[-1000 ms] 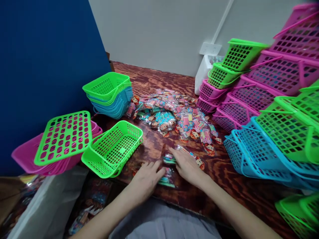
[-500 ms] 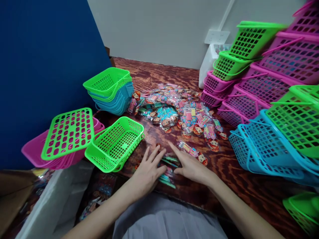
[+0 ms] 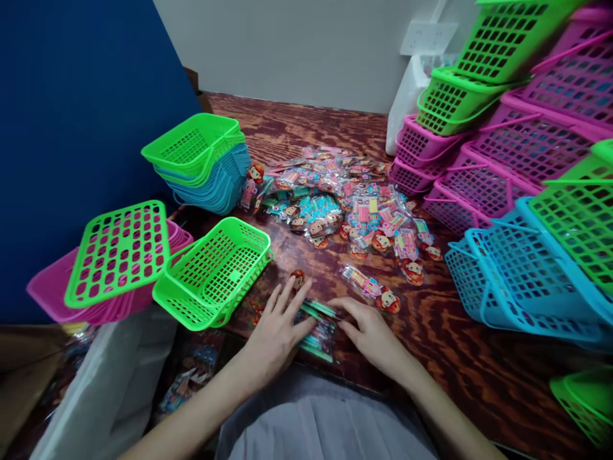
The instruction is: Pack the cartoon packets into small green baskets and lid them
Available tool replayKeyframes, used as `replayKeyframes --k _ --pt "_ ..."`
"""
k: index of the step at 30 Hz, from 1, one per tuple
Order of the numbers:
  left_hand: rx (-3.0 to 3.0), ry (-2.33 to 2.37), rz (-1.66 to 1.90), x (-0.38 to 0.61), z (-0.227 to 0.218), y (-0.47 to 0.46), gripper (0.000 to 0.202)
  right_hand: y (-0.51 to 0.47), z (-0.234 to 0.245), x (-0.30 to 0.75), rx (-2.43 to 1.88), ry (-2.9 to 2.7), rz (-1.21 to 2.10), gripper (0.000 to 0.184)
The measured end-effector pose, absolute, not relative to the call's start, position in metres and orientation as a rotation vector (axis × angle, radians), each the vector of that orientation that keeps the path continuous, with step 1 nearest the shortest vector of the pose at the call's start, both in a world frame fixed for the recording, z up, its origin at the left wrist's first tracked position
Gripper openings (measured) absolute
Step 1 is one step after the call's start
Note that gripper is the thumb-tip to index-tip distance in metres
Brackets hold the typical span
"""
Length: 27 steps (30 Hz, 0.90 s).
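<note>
A small pile of clear plastic packets with green-tipped sticks [image 3: 318,329] lies at the table's front edge between my hands. My left hand [image 3: 275,329] rests at the pile's left side, fingers spread and flat, thumb over the packets. Just past its fingertips a small red-haired character head [image 3: 297,278] shows. My right hand [image 3: 371,332] is at the pile's right end, index finger and thumb bent but apart, touching or nearly touching the packets. Beyond it lies a single packet with a red-haired character and coloured sticks [image 3: 366,284].
A green basket [image 3: 213,275] stands left, beside an upturned green basket [image 3: 119,252] on pink ones. Nested green and blue baskets [image 3: 201,166] are behind. A heap of packets [image 3: 354,214] covers the middle. Stacked pink, green and blue baskets [image 3: 507,255] line the right.
My right hand has drawn its fingers in from stretched out to bent, closer to the pile's right end. My left hand stays spread at the pile. The view has shifted slightly.
</note>
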State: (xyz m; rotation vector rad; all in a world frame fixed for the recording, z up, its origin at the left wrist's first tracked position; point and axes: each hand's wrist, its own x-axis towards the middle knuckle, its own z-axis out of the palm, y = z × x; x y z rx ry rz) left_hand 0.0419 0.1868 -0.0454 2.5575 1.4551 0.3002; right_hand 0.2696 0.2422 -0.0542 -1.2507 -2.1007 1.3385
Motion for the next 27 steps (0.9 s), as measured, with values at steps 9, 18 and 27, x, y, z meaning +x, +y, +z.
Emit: replayKeyframes --k 9,18,27 --pt "2.586 1.469 0.236 0.042 -0.045 0.188 0.033 0.234 -0.042 0.272 -1.204 -2.176 1.315 0.043" --pt "2.465 1.477 0.125 0.044 -0.034 0.197 0.047 0.224 -0.06 0.254 -1.552 -1.545 1.135 0.041" --pt "2.442 1.448 0.097 0.043 -0.029 0.199 0.047 0.235 -0.055 0.253 -1.532 -1.342 1.713 0.043"
